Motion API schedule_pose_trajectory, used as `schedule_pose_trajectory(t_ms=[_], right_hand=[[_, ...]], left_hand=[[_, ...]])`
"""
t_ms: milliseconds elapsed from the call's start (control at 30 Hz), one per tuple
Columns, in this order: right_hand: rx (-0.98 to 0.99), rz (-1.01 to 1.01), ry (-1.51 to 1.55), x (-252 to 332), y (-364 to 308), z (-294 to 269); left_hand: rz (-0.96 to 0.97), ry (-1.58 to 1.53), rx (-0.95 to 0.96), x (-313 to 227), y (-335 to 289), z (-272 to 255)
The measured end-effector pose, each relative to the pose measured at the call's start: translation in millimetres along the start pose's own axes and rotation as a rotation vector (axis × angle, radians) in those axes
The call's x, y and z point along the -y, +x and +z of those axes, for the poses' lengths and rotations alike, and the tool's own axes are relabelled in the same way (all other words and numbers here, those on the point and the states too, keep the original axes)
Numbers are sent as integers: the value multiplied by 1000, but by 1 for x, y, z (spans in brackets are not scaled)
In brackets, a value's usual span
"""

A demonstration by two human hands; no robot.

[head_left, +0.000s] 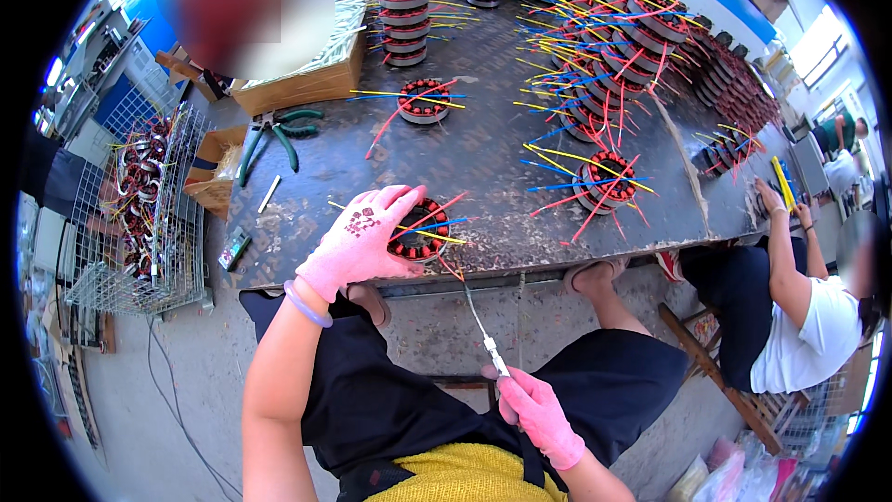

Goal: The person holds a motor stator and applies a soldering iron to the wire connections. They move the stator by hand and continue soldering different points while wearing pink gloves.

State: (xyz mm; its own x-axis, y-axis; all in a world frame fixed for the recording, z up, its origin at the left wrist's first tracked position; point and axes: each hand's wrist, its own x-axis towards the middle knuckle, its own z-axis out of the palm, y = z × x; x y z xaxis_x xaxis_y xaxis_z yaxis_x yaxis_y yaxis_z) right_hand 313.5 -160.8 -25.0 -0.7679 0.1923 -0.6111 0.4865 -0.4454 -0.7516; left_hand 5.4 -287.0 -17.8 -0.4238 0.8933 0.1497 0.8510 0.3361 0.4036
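Print (361, 220) in a dark colour marks the back of the left glove (325, 265), too small to make out. Inside that pink glove the left hand (358, 234) grips a wound ring (439, 242) between thumb and fingers, at the near edge of the bench (362, 167). Red, blue and yellow wires stick out of the ring. The right hand (542, 414), also gloved in pink, has its fingers closed round a white-handled tool (495, 355) below the bench edge; its thin shaft runs up toward the ring's lower right side, and I cannot tell whether the tip touches.

1 back ring (425, 113) and 1 side ring (606, 183) stand apart on the bench, with a stack (402, 14) and a wide heap (613, 56) of such rings beyond. On the left lie pliers (268, 122), a white stick (269, 193) and a small packet (234, 249), any lettering on it unreadable. A box (297, 89) of white sticks stands behind the pliers. On the right, a co-worker (808, 330) in white has 2 hands at the bench.
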Motion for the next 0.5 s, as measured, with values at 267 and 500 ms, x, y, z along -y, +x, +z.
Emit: schedule_pose_trajectory(t_ms=[267,500], right_hand=[[36,-28,-19,-6,2,-6],[38,-34,-33,-10,3,-7]], left_hand=[[-26,-23,6,1,1,1],[-35,-8,23,0,1,1]])
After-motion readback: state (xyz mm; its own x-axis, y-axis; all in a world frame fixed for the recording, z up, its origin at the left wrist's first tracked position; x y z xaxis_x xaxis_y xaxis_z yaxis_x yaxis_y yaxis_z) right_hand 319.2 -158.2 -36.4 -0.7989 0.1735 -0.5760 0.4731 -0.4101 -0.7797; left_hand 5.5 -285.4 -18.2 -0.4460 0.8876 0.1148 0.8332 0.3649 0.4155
